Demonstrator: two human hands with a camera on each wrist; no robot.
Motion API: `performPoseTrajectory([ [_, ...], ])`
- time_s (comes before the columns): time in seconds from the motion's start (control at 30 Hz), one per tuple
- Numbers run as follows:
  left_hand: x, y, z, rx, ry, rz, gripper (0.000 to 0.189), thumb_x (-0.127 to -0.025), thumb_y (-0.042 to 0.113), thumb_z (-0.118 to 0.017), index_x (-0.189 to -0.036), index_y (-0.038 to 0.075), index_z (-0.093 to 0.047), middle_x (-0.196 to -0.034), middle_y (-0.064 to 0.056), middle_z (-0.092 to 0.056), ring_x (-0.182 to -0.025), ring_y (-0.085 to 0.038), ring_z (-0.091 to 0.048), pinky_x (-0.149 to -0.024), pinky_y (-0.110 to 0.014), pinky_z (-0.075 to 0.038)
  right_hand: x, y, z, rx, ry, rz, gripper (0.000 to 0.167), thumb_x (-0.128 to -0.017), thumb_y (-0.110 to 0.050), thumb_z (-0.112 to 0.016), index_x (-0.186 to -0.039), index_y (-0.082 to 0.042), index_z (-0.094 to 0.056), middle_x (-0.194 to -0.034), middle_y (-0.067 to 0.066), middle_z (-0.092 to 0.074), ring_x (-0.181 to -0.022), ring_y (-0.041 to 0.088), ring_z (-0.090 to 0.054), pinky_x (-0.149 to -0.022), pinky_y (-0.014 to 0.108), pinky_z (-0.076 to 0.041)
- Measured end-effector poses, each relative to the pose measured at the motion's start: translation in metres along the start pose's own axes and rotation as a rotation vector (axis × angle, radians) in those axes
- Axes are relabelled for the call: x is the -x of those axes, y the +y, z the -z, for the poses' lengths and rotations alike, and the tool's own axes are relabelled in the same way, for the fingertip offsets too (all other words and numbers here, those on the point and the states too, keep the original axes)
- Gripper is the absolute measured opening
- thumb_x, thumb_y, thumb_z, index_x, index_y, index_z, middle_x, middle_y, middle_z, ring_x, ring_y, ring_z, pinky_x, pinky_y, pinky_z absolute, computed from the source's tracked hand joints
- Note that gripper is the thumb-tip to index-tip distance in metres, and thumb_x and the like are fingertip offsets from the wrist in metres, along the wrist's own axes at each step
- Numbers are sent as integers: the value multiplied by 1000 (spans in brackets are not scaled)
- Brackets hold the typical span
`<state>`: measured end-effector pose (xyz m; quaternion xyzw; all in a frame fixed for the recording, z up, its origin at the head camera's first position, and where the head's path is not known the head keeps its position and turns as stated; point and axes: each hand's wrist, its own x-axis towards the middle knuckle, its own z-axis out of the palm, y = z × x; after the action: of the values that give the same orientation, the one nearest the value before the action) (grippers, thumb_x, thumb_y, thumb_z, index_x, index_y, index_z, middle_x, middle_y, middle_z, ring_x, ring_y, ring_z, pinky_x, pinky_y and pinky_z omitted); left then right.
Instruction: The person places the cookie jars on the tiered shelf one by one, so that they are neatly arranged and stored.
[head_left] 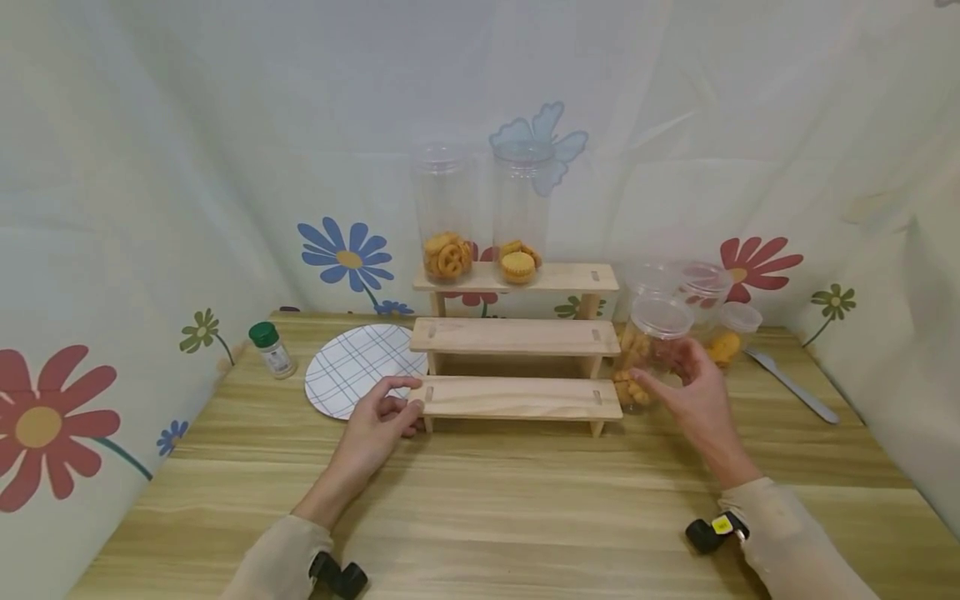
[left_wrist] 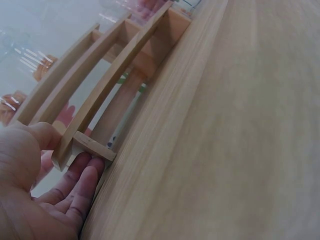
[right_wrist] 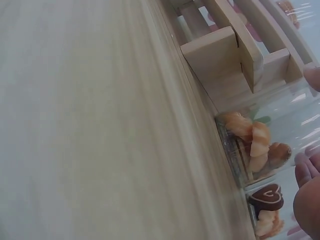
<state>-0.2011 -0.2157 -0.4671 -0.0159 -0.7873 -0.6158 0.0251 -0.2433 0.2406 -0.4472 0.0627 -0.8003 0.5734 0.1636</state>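
A three-step wooden display rack (head_left: 517,396) stands on the table. My left hand (head_left: 378,421) grips the left end of its lowest step, thumb at the board and fingers by the leg (left_wrist: 92,145). To the right of the rack, my right hand (head_left: 697,400) holds a clear lidded jar (head_left: 652,337) with thumb and fingers round its side. Golden-brown snack pieces (right_wrist: 257,142) lie at the jar's bottom, and the jar stands upright close to the rack's right end. On the top step are two tall clear jars, one with ring-shaped biscuits (head_left: 447,257), one with round biscuits (head_left: 517,265).
More clear jars (head_left: 705,283) stand behind the held one, beside a small lidded jar with yellow contents (head_left: 726,343). A grey knife (head_left: 795,387) lies at the right. On the left are a checked round plate (head_left: 352,367) and a green-capped shaker (head_left: 272,350). Flowered curtain surrounds the table.
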Motion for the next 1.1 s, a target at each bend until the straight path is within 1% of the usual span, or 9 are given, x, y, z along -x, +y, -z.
performPoseTrajectory([
  [0.1, 0, 0, 0, -3, 2, 0, 34, -109, 20, -75, -141, 13, -68, -103, -19, -76, -91, -24, -75, -81, -29, -66, -1, 3, 0, 17, -20, -10, 68, -97, -20, -91, -150, 1, -54, -147, 15, -64, -135, 20, -59, -114, 22, -48],
  [0.27, 0, -1, 0, 0, -3, -1, 34, -109, 21, -75, -142, 14, -68, -103, -20, -76, -91, -25, -75, -81, -30, -66, -1, 6, -1, -2, -22, -12, 66, -96, -17, -92, -147, 5, -55, -148, 22, -63, -137, 22, -59, -115, 21, -47],
  [0.37, 0, -1, 0, 1, -3, -2, 34, -109, 21, -75, -142, 14, -68, -103, -20, -75, -91, -25, -75, -81, -30, -66, -2, 7, -1, -6, -23, 1, 66, -96, -14, -91, -146, 6, -55, -148, 23, -62, -135, 19, -59, -114, 19, -47],
  [0.43, 0, 0, 0, -1, -2, -1, 34, -109, 22, -75, -142, 14, -68, -103, -20, -75, -91, -25, -75, -81, -30, -66, -3, 8, -1, 4, -32, 4, 67, -96, -14, -91, -149, 6, -54, -149, 23, -62, -135, 18, -59, -113, 18, -47],
  [0.53, 0, 1, 0, -2, -1, 0, 34, -110, 21, -75, -142, 14, -67, -103, -20, -76, -92, -25, -75, -82, -30, -66, -3, 8, 0, 11, -56, -2, 72, -96, -13, -91, -153, 5, -52, -153, 22, -61, -138, 22, -58, -113, 16, -47],
  [0.67, 0, 2, 1, -1, -3, -1, 34, -110, 21, -75, -142, 14, -67, -103, -20, -76, -92, -24, -76, -82, -30, -66, -2, 9, -1, -10, -79, -8, 77, -95, -11, -91, -158, 5, -48, -157, 23, -58, -142, 31, -55, -114, 16, -47],
  [0.8, 0, 2, 1, 4, -3, -1, 34, -110, 21, -75, -142, 13, -67, -103, -20, -75, -92, -23, -76, -83, -30, -66, -3, 10, -1, -47, -96, 8, 79, -96, -8, -90, -160, 6, -46, -158, 24, -56, -142, 30, -55, -112, 15, -50],
  [0.97, 0, 1, 1, 4, -5, -1, 34, -110, 21, -75, -142, 13, -67, -103, -20, -75, -92, -23, -76, -83, -30, -66, -3, 12, -2, -44, -95, 18, 76, -96, -6, -89, -158, 7, -47, -156, 25, -56, -141, 29, -56, -111, 11, -47],
  [1.1, 0, 2, 1, 5, -8, 2, 34, -110, 21, -75, -143, 13, -67, -103, -21, -75, -93, -24, -76, -83, -30, -66, -2, 12, -3, -33, -81, 24, 74, -95, -7, -90, -155, 8, -49, -153, 26, -58, -138, 27, -58, -111, 11, -46],
])
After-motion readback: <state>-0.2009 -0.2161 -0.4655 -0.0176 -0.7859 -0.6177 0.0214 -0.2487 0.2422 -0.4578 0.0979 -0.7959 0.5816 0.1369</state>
